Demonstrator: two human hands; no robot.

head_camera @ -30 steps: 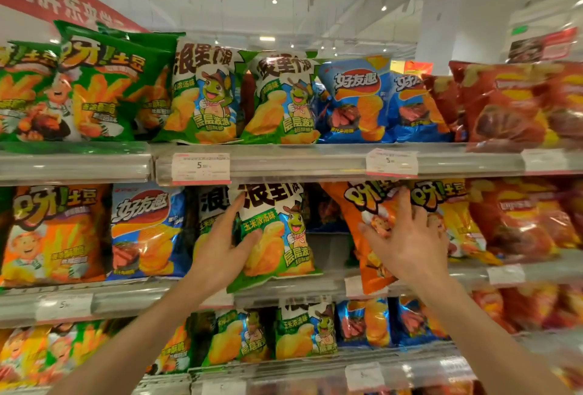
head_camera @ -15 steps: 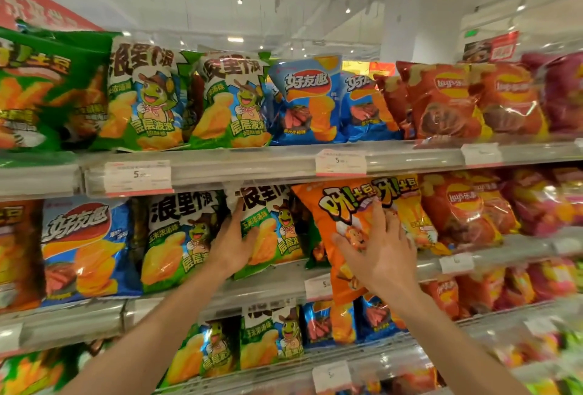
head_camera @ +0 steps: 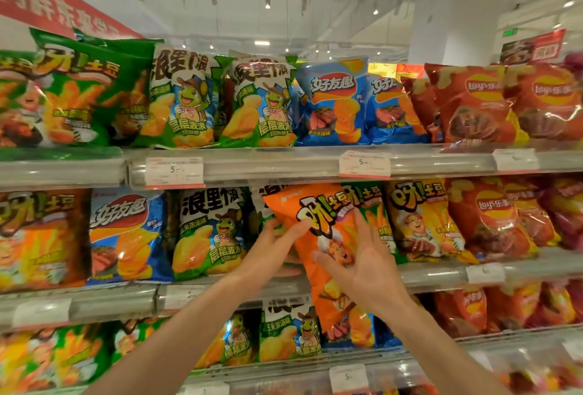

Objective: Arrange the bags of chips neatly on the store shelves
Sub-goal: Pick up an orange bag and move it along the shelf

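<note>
An orange chip bag (head_camera: 328,224) hangs tilted off the front of the middle shelf (head_camera: 435,278), its bottom drooping over the shelf edge. My left hand (head_camera: 271,246) grips its left edge, thumb on the front and fingers behind. My right hand (head_camera: 362,262) lies on the bag's front with fingers spread and slightly curled, pressing it. A green-and-white frog bag (head_camera: 208,233) stands just left of my left hand; another of these is mostly hidden behind the orange bag.
Three shelves are packed with chip bags: green, frog and blue bags (head_camera: 334,101) on top, red bags (head_camera: 473,104) to the right, a yellow bag (head_camera: 419,221) beside the orange one. Price tags (head_camera: 364,163) hang on the rails. A white pillar (head_camera: 457,6) rises behind.
My left hand has left the frog bag and taken the orange bag's left edge. The orange bag has come out leftward, covering that frog bag. The camera swung a little left.
</note>
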